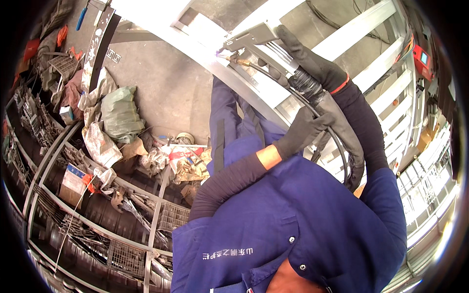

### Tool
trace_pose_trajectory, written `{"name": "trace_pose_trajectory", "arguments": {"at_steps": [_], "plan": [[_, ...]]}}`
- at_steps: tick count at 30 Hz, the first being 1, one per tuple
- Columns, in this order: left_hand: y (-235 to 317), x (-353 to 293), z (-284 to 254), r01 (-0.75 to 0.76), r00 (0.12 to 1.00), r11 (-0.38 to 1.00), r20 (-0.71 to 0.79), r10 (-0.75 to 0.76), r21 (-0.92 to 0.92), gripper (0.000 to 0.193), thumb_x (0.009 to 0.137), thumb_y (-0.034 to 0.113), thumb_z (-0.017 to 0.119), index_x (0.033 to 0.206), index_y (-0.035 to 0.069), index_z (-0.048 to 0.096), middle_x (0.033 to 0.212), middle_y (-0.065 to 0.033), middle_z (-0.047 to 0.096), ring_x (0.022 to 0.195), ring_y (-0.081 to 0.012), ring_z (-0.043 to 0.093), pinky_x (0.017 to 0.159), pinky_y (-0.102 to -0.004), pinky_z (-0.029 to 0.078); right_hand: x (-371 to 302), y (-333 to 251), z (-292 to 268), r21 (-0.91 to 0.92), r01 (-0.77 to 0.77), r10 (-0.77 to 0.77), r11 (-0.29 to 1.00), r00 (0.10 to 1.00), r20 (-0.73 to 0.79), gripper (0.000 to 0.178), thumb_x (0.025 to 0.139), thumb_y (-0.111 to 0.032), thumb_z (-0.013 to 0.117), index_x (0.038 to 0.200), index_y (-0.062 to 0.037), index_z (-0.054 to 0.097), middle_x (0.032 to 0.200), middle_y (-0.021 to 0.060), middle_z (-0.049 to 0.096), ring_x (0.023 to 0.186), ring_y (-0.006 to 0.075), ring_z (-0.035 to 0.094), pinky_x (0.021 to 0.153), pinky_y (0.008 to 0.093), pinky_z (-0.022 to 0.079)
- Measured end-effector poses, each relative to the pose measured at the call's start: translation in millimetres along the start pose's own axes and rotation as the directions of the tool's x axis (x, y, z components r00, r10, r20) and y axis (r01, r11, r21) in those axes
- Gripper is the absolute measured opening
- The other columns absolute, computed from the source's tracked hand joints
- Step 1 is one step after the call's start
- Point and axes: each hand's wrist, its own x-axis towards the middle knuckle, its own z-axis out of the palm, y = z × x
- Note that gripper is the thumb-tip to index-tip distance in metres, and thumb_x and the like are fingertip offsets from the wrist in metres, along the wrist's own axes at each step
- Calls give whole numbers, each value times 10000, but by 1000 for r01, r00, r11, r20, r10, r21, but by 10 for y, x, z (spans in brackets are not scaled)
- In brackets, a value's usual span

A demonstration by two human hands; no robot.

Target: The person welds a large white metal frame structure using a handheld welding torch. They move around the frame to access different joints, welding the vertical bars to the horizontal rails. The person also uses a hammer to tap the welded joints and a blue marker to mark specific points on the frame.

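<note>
My right hand (320,68), in a dark glove, is closed around a handheld welding torch (251,36). Its grip is wrapped in black tape (305,82). A small purplish glow shows at the nozzle, which meets the edge of a white metal beam (195,53). Along the torch runs a thin wire-feed tube (254,65) with a brass fitting. My left hand (304,129), also gloved, is closed at the black feed hose (337,141) behind the torch; its fingertips are partly hidden. A thick grey cable sleeve (344,122) hangs down from the grip beside my right forearm.
White metal rails (354,29) form a frame on the right. A red box (422,62) with a screen stands beyond them. On the left are a green sack (119,113), crumpled wrappings and metal racks (156,219) with wire baskets and scrap parts. Cables (325,17) lie on the floor.
</note>
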Motion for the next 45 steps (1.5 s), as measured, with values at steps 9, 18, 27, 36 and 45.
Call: {"name": "trace_pose_trajectory", "arguments": {"at_steps": [9,18,27,36,45], "plan": [[-63,-18,27,42,992,991,123,-26,-126,293,879,211,555,670,6,555,477,-14,483,391,-83,457,373,-243,368,16,125,-123,-77,41,-39,996,999,28,715,897,-632,314,1101,16,536,816,60,587,652,96,544,610,201,473],[-125,-35,98,63,993,994,101,-54,-86,281,873,206,562,676,5,556,479,-6,488,387,-85,465,370,-242,369,31,402,-356,-331,210,-221,920,975,4,731,909,-629,270,1161,10,521,962,79,586,827,122,549,768,225,466],[-261,-40,132,130,987,991,96,-125,-41,240,858,222,605,727,23,569,623,22,508,573,-50,460,507,-231,394,-76,470,-360,-291,217,-241,932,970,-46,690,940,-575,247,1207,8,503,1094,94,565,971,155,531,935,253,421],[-348,-41,223,110,991,986,87,-100,-129,253,868,192,583,702,2,574,524,-3,510,417,-68,465,383,-231,361,-88,573,-570,-275,115,-106,954,993,48,648,961,-482,305,1386,5,252,1332,114,427,1245,182,373,1113,299,205],[-401,-75,276,131,989,973,97,-114,-188,247,873,182,581,694,12,564,524,4,498,423,-60,459,378,-223,346,16,1093,-993,-402,259,-285,878,959,-4,677,949,-498,324,1415,-25,196,1376,125,360,1274,200,320,1081,302,234]]}}
